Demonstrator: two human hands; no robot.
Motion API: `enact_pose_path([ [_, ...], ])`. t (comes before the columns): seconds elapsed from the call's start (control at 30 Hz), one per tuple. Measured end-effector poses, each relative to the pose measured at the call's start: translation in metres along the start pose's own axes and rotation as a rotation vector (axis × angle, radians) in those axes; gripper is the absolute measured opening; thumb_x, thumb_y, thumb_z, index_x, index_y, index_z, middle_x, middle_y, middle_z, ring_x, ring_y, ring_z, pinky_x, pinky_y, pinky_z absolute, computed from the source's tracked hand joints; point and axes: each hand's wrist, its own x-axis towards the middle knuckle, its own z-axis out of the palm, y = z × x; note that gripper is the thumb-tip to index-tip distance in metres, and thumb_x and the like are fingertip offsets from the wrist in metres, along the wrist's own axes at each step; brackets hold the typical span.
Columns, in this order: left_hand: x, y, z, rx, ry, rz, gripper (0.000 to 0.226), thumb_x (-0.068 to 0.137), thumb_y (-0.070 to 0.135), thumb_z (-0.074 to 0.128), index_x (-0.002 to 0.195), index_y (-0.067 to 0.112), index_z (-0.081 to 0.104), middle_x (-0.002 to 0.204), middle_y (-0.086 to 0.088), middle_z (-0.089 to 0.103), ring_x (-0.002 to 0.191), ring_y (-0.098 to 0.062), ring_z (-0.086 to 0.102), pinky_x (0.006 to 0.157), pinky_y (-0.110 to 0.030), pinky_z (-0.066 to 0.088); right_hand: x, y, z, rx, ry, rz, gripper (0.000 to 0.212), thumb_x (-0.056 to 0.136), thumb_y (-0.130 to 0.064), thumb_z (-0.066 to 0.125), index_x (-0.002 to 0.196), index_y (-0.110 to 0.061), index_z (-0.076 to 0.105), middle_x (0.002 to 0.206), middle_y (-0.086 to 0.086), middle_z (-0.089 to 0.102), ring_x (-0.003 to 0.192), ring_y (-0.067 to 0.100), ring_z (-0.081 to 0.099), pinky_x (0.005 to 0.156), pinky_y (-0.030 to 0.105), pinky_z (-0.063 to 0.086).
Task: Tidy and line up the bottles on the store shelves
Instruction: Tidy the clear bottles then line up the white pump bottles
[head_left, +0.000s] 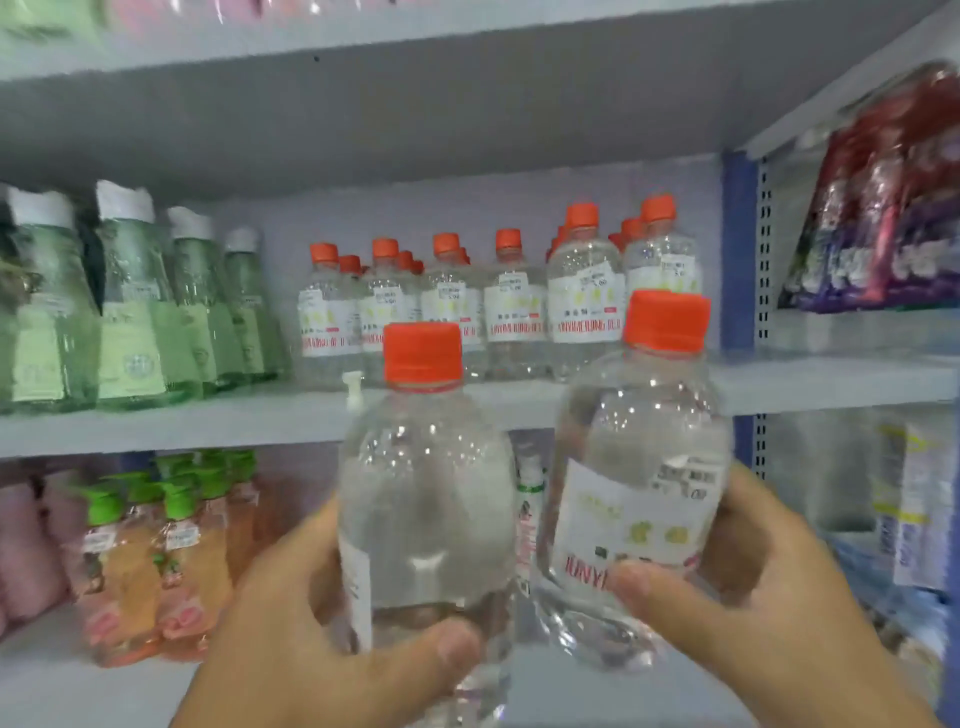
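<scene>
Store shelf (270, 421) behind, each hand's grip holding one clear orange-capped bottle

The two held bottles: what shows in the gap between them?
Between left bottle and right bottle, the head view shows a white green-collared bottle on the lower shelf behind.

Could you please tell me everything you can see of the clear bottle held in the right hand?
The bottle in the right hand is clear plastic, filled with colourless liquid, and closed with a ribbed orange cap. Its white label faces the camera, with red lettering, yellowish marks and a small price sticker at the upper right. It is held nearly upright, tilted slightly, in front of the shelves. The right hand grips its lower half, thumb across the label's bottom edge. It stands close beside the left hand's bottle; whether they touch is unclear.
</scene>
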Motion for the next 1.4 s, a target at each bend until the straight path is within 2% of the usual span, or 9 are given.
enact_pose_path([
  [0.1, 0.036, 0.027, -0.041, -0.015, 0.014, 0.110, 0.052, 0.035, 0.061, 0.082, 0.086, 0.064, 0.069, 0.075, 0.033, 0.072, 0.070, 0.015, 0.068, 0.055, 0.003, 0.043, 0.049, -0.052, 0.018, -0.012, -0.002, -0.129, 0.060, 0.053, -0.054, 0.091, 0.107, -0.043, 0.069, 0.105, -0.012, 0.077, 0.095, 0.008, 0.075, 0.076, 0.025, 0.061],
  [0.17, 0.068, 0.036, -0.060, 0.041, 0.018, 0.147, 0.043, 0.052, 0.060, 0.090, 0.086, 0.043, 0.068, 0.067, 0.037, 0.067, 0.065, 0.019, 0.063, 0.052, 0.003, 0.040, 0.083, -0.068, 0.031, -0.084, 0.076, -0.148, 0.053, 0.066, -0.049, 0.089, 0.112, -0.034, 0.067, 0.106, -0.014, 0.077, 0.095, 0.004, 0.074, 0.077, 0.026, 0.061],
  [0.33, 0.155, 0.014, -0.072, 0.142, 0.019, 0.179, 0.050, 0.067, 0.062, 0.082, 0.108, 0.041, 0.063, 0.097, 0.013, 0.072, 0.079, 0.000, 0.068, 0.069, -0.026, 0.057, 0.147, -0.049, 0.056, -0.363, 0.283, -0.042, 0.040, 0.072, -0.052, 0.086, 0.102, -0.031, 0.070, 0.106, -0.010, 0.071, 0.084, -0.005, 0.067, 0.070, 0.013, 0.053],
  [0.57, 0.210, -0.011, -0.044, 0.054, -0.216, 0.024, 0.032, 0.072, 0.045, 0.089, 0.096, 0.036, 0.070, 0.088, 0.019, 0.076, 0.080, 0.002, 0.070, 0.063, -0.019, 0.051, 0.163, -0.013, 0.070, -0.627, 0.407, 0.066, 0.034, 0.074, -0.049, 0.085, 0.087, -0.026, 0.062, 0.083, -0.011, 0.066, 0.071, 0.002, 0.063, 0.056, 0.014, 0.047],
  [0.87, 0.223, -0.024, -0.029, 0.156, -0.207, -0.151, 0.071, 0.068, 0.054, 0.089, 0.122, 0.026, 0.052, 0.106, 0.010, 0.063, 0.088, -0.012, 0.066, 0.064, -0.028, 0.059, 0.169, -0.007, 0.065, -0.910, 0.324, 0.038, 0.070, 0.083, -0.054, 0.075, 0.137, -0.021, 0.045, 0.126, 0.000, 0.047, 0.102, 0.019, 0.059, 0.087, 0.036, 0.054],
  [1.07, 0.225, -0.018, -0.028, 0.256, -0.232, -0.234, 0.111, 0.067, 0.066, 0.083, 0.156, 0.031, 0.026, 0.149, 0.003, 0.050, 0.081, -0.016, 0.075, 0.076, -0.036, 0.061, 0.175, -0.010, 0.059, -1.215, 0.275, -0.075, 0.066, 0.088, -0.062, 0.065, 0.132, -0.016, 0.049, 0.127, 0.000, 0.051, 0.110, 0.018, 0.056, 0.086, 0.030, 0.049],
  [1.17, 0.217, -0.013, -0.021, 0.283, -0.218, -0.236, 0.089, 0.081, 0.057, 0.077, 0.152, 0.024, 0.035, 0.130, 0.011, 0.058, 0.083, -0.012, 0.068, 0.058, -0.022, 0.045, 0.181, -0.021, 0.055, -1.357, 0.233, -0.087, 0.079, 0.083, -0.069, 0.065, 0.136, -0.013, 0.047, 0.129, 0.002, 0.053, 0.119, 0.022, 0.054, 0.088, 0.034, 0.050],
  [1.3, 0.217, -0.018, -0.014, 0.286, -0.209, -0.184, 0.020, 0.092, 0.042, 0.069, 0.100, 0.032, 0.053, 0.092, 0.017, 0.054, 0.079, -0.001, 0.051, 0.061, -0.023, 0.039, 0.208, -0.042, 0.032, -1.310, 0.225, -0.197, 0.055, 0.087, -0.069, 0.061, 0.105, -0.018, 0.066, 0.101, -0.003, 0.064, 0.098, 0.019, 0.060, 0.079, 0.035, 0.054],
  [1.4, 0.216, -0.024, -0.013, 0.262, -0.167, -0.184, 0.043, 0.091, 0.047, 0.067, 0.127, 0.029, 0.053, 0.103, 0.015, 0.059, 0.090, -0.011, 0.062, 0.069, -0.029, 0.046, 0.242, -0.066, 0.007, -1.166, 0.220, -0.317, 0.040, 0.098, -0.057, 0.053, 0.106, -0.021, 0.070, 0.096, -0.009, 0.066, 0.099, 0.014, 0.056, 0.080, 0.033, 0.048],
])
